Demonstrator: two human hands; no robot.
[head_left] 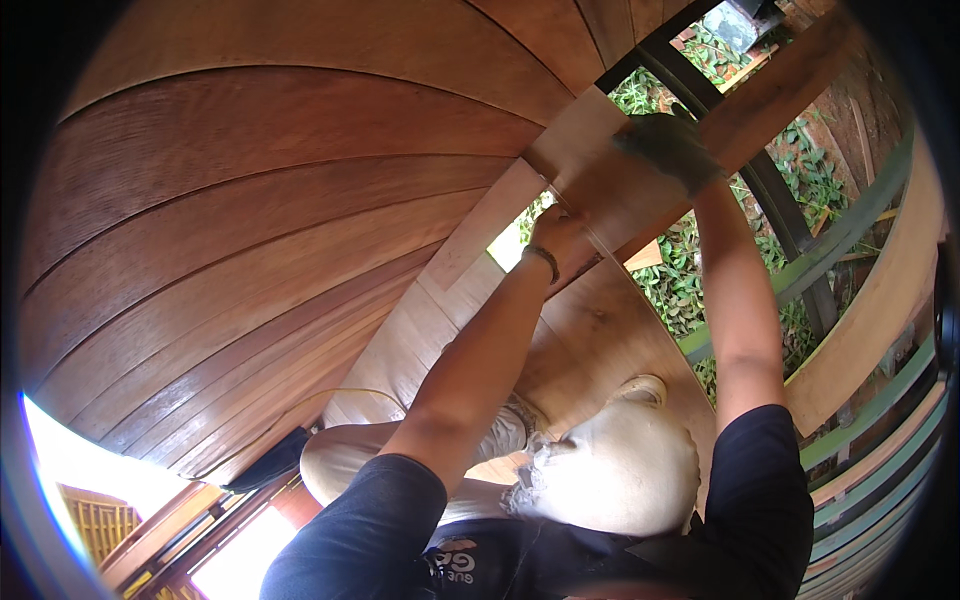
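A pale, unfinished board (590,150) lies at the edge of the reddish-brown plank deck (250,200), its far end over the open frame. The left hand (556,232) presses bare fingers down on its near edge, gripping nothing. The gloved right hand (668,148) lies flat on top. Beyond the board, dark metal beams (770,190) cross open gaps above green plants (680,280).

Reddish-brown plank deck (250,200), pale tan board (590,160), grey-green glove (668,148), black sleeves (370,530).
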